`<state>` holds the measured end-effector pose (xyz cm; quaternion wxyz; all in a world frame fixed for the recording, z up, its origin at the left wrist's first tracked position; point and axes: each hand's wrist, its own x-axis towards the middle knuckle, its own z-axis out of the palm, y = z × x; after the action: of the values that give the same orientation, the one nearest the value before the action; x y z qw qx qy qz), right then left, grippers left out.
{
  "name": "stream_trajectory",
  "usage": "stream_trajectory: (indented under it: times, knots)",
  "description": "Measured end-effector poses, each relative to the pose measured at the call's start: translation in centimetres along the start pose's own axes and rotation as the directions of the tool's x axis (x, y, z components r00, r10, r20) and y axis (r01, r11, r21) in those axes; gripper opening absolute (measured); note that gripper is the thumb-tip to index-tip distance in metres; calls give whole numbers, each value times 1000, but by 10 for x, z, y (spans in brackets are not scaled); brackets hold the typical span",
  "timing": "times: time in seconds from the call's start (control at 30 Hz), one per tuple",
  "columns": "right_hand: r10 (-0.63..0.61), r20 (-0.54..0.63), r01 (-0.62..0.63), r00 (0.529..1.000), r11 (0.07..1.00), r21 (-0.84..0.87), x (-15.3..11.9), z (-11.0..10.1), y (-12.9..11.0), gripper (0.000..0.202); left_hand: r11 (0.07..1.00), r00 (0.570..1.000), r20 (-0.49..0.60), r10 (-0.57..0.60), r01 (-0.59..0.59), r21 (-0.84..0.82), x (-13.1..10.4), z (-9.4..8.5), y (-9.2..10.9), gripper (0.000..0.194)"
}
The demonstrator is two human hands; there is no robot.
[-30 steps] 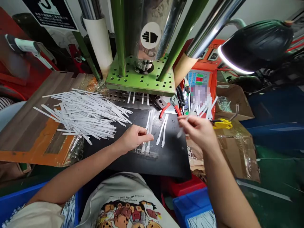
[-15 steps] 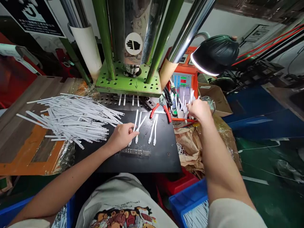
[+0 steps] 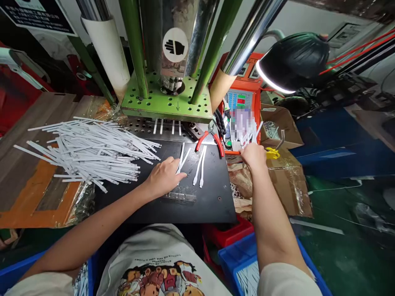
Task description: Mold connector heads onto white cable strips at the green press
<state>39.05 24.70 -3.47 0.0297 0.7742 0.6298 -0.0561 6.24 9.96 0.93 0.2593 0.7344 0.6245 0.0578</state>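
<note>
My left hand (image 3: pixel 166 176) is low over the black work table, its fingers closed round a few narrow white strips (image 3: pixel 185 159) whose far ends poke out past the thumb. Two more white strips with wider near ends (image 3: pixel 200 166) lie just to the right. A small clear slotted bar (image 3: pixel 180 197) rests in front of the hand. My right hand (image 3: pixel 254 156) is at the front of the red control box (image 3: pixel 256 100), closed on white strips (image 3: pixel 250 137) that stick up beyond it; its fingertips are hidden. Ends of several strips (image 3: pixel 158 126) show beneath the green press plate (image 3: pixel 166 107).
A big heap of white strips (image 3: pixel 101 152) covers the table's left. Red-handled pliers (image 3: pixel 219 146) lie near the press. A lit black lamp (image 3: pixel 296 61) hangs at right, above cardboard boxes (image 3: pixel 290 181). Blue bins (image 3: pixel 228 257) with strips stand below.
My right hand has come slightly left and lower, uncovering a yellow-handled tool behind it. My left hand has shifted a little right and turned its back upward over the strips.
</note>
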Motion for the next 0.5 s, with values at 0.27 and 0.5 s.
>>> stream_trajectory:
  times: [0.27, 0.5]
  knots:
    - [55, 3, -55, 998, 997, -62, 43, -45, 3, 41, 991, 1000, -3, 24, -24, -130, 3, 6, 3, 23]
    - [50, -85, -47, 995, 998, 34, 53, -58, -21, 49, 970, 996, -92, 10, -32, -242, -21, -3, -15, 32]
